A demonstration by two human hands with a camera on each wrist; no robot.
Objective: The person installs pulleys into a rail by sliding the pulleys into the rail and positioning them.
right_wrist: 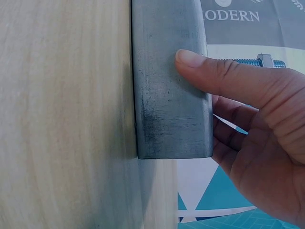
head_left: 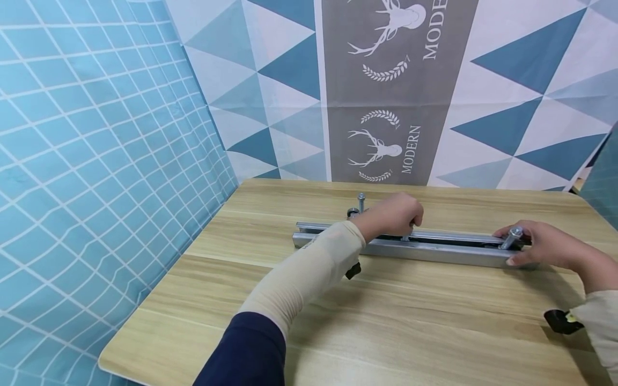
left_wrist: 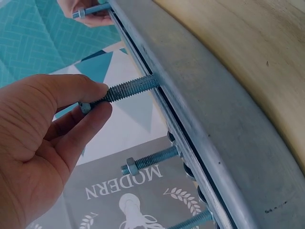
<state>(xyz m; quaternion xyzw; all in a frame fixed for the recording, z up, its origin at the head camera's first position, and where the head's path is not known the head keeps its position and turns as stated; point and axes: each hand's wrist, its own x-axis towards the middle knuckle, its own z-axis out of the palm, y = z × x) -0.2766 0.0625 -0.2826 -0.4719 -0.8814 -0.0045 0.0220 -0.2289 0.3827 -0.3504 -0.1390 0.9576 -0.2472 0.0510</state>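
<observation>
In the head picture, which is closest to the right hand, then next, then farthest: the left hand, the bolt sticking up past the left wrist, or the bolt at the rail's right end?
From the right hand:
1. Right-end bolt, just to its left.
2. Left hand, farther left, over the metal rail.
3. Far-left bolt, left of that hand.

Pale wood-grain bench (head_left: 434, 332) with rounded corners. A grey metal rail (head_left: 434, 253) lies roughly parallel to its far edge; an upright bolt (head_left: 361, 200) stands between rail and edge.
</observation>
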